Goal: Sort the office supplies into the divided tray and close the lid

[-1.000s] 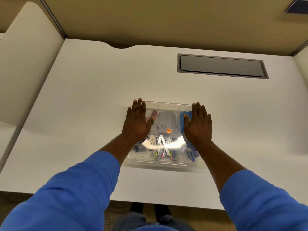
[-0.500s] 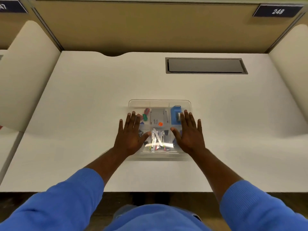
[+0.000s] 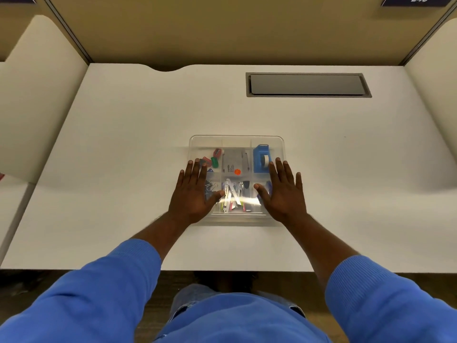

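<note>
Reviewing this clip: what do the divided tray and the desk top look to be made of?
Divided tray: clear, glossy plastic by the look; the supplies and dividers show straight through it, and a bright glare streak crosses its near half. Desk top: a smooth, matte white surface, probably laminate, without grain or sharp reflections; the core cannot be told.

One clear divided tray [image 3: 237,141] sits on the surface [image 3: 123,144], with six compartments showing through its lid. Two hands lie flat on it, the left hand [image 3: 191,196] and the right hand [image 3: 284,194]. Inside are one blue tape dispenser [image 3: 261,157] and one grey box [image 3: 233,162]. The smaller bits are too jumbled to count.
</note>
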Motion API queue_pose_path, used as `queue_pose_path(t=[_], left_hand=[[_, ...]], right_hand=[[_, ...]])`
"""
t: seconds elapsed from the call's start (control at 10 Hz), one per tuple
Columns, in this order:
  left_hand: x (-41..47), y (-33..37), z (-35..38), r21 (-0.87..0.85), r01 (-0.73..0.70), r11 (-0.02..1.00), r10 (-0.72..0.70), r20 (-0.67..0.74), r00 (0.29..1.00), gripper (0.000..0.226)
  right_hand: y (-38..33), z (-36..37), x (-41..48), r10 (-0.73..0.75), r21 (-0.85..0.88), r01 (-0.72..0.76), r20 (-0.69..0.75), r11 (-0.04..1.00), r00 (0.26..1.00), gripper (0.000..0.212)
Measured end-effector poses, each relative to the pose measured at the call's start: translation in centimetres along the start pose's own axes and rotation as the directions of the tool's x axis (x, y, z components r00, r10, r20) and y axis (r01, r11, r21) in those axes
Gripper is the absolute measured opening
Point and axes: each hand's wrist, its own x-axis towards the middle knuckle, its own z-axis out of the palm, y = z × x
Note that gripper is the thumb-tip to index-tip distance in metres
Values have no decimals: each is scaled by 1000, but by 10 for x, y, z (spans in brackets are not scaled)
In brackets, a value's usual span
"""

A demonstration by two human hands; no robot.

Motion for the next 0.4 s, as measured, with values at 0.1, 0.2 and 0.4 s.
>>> queue_pose_path(t=[0.1,0.2,0.4], left_hand=[[0,0,1,0,-4,1000,4,-12,1000,96],[-1,2,-1,12,20,1000,-20,0,1000,96],[-4,10,-16,36,7,999,-8,15,1000,99]], right_hand=[[1,3,2,1,1,-1,-8,1000,1000,79],[3,3,5,-4,-8,4,-8,1000,1000,78],[-1,-8,7,-52,-29,52,-8,998,999,84]])
